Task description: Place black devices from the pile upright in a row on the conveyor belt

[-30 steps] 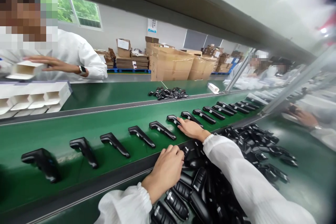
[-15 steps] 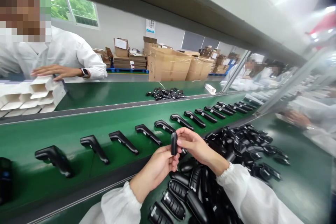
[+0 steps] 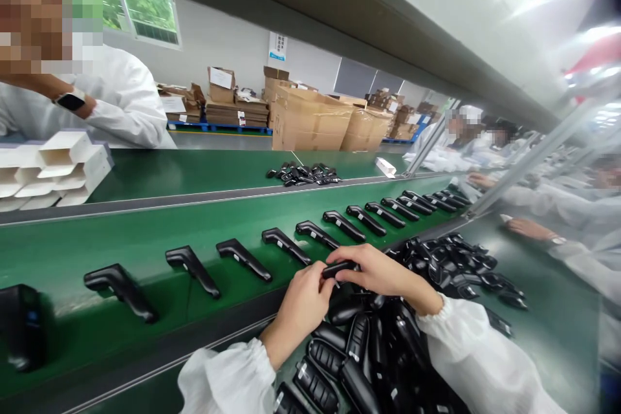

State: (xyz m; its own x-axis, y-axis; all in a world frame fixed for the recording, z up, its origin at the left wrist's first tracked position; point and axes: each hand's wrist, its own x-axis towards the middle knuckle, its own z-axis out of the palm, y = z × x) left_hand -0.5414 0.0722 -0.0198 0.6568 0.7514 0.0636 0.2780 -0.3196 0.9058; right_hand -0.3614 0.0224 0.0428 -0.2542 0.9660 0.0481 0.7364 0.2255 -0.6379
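My left hand (image 3: 303, 301) and my right hand (image 3: 372, 270) meet over the near edge of the green belt. Both are closed on one small, elongated black plastic part (image 3: 338, 268), held nearly level with fingertips at either end. Beneath and beside them lies a heap of black plastic handle parts (image 3: 359, 378), some with ribbed faces. Smaller curved black pieces (image 3: 449, 265) are piled to the right of it. Beyond my hands, a row of black pistol-shaped devices (image 3: 242, 259) lies along the belt, several bearing small white labels.
Across the belt (image 3: 160, 220), a person in white (image 3: 121, 90) sits behind stacked open white boxes (image 3: 63, 165). Small black parts (image 3: 303, 173) and one white box (image 3: 385, 167) lie on the far table. An overhead shelf (image 3: 310, 0) and a slanted metal post (image 3: 509, 162) frame the view. More people work at right.
The black part has turned from upright to nearly level, and my left hand has rolled over it. The devices on the belt have shifted right. The person opposite has lifted a hand off the boxes.
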